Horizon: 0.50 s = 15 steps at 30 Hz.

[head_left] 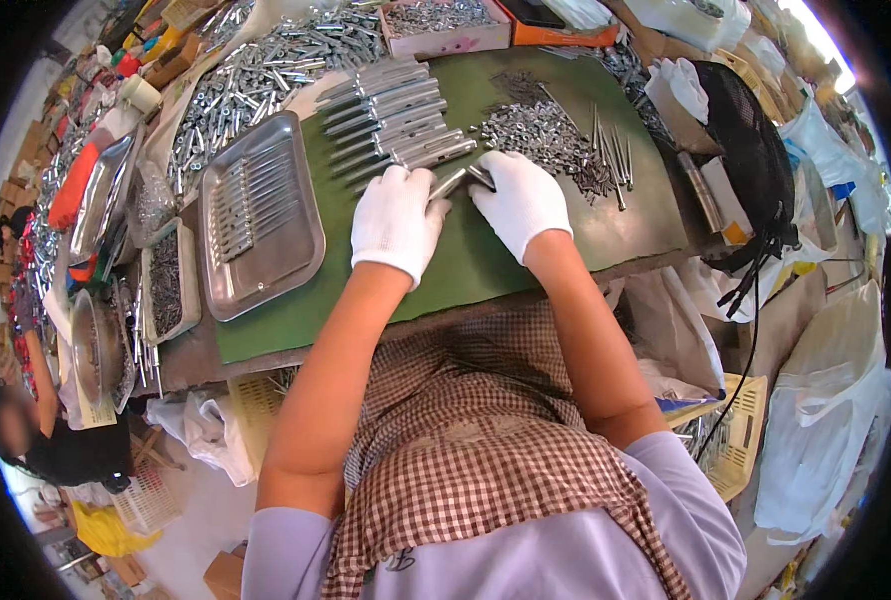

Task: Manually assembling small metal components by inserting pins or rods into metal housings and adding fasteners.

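Observation:
White knit gloves cover both hands. My left hand (399,215) is closed around a shiny metal tube (449,184), whose end points up and to the right. Close beside it, my right hand (521,200) grips a second short metal piece (481,177) with a dark end. The two ends nearly meet, and I cannot tell whether they touch. Just beyond my left hand lies a stacked row of metal tubes (391,110) on a green mat (446,270). Past my right hand are a heap of small metal fittings (531,135) and several long thin rods (614,150).
To the left, a steel tray (311,240) holds a row of slender metal rods. Loose metal parts (306,55) pile up behind it. A pink box (446,42) of small parts stands at the back. A black mesh bag (741,140) sits right. Another person (66,440) is far left.

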Each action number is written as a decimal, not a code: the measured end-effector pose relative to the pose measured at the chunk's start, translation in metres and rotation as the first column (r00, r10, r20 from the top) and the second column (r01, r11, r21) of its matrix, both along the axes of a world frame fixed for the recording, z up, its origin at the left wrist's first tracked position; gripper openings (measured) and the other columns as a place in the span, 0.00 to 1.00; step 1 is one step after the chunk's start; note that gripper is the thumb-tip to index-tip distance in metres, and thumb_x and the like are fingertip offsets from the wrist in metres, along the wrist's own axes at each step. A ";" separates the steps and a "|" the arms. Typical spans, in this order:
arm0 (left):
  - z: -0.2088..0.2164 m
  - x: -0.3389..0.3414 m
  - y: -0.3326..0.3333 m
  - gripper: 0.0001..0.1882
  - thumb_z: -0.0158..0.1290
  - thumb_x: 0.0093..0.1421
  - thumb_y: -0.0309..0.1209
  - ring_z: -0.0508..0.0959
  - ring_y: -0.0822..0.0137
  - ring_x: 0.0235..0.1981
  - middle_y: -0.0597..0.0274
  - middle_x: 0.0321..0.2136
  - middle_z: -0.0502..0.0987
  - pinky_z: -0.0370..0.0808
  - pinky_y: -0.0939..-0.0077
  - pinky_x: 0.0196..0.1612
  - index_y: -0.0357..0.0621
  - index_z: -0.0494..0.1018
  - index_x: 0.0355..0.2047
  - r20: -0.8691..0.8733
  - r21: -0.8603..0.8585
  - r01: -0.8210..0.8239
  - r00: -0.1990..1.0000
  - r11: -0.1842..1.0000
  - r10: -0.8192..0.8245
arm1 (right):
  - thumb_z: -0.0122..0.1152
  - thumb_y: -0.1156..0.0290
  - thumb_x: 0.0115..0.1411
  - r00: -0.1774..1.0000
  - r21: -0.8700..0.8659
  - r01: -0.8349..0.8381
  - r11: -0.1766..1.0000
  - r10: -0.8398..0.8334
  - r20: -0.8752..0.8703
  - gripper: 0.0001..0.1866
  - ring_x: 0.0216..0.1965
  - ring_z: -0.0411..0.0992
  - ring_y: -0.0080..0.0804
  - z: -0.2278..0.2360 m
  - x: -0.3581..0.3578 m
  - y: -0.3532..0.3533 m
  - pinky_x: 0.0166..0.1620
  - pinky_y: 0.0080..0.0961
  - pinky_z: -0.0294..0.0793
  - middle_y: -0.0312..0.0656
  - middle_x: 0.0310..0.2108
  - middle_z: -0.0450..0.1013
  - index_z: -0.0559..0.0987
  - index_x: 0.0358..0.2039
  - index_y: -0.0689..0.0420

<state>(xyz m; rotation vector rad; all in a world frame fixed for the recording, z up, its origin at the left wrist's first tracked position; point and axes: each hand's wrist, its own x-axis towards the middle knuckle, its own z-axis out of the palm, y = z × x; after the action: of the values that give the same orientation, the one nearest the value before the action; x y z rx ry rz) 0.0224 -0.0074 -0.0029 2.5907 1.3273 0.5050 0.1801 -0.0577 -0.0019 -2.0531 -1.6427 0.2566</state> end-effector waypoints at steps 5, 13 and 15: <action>-0.004 -0.022 -0.016 0.13 0.59 0.54 0.36 0.74 0.48 0.41 0.51 0.35 0.75 0.71 0.59 0.47 0.42 0.76 0.36 0.057 0.002 0.029 0.998 1.000 -0.029 | 0.58 0.68 0.58 0.999 -0.065 -0.031 0.997 0.033 0.037 0.08 0.41 0.74 0.52 0.000 0.005 -0.003 0.45 0.42 0.74 0.52 0.38 0.74 0.75 0.36 0.57; 0.014 -0.027 -0.036 0.11 0.58 0.55 0.33 0.76 0.54 0.38 0.57 0.35 0.75 0.73 0.63 0.42 0.45 0.76 0.38 0.051 -0.019 0.162 0.986 0.987 -0.161 | 0.56 0.67 0.62 0.978 0.286 -0.037 0.958 0.094 -0.188 0.09 0.29 0.74 0.44 0.012 0.023 -0.055 0.35 0.34 0.73 0.47 0.29 0.73 0.77 0.38 0.59; 0.023 -0.022 -0.038 0.12 0.57 0.56 0.33 0.76 0.56 0.36 0.59 0.36 0.74 0.74 0.63 0.39 0.46 0.75 0.40 0.047 -0.038 0.223 0.974 0.974 -0.221 | 0.53 0.65 0.66 0.719 -0.044 0.012 0.999 -0.039 -0.694 0.12 0.20 0.71 0.30 0.024 0.015 -0.068 0.28 0.28 0.72 0.42 0.25 0.71 0.77 0.42 0.60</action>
<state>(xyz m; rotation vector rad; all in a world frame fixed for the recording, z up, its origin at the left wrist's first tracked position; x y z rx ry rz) 0.0004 -0.0459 0.0201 2.6338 1.0063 0.4837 0.1949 -0.1257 0.0216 -1.6756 -1.1258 0.9353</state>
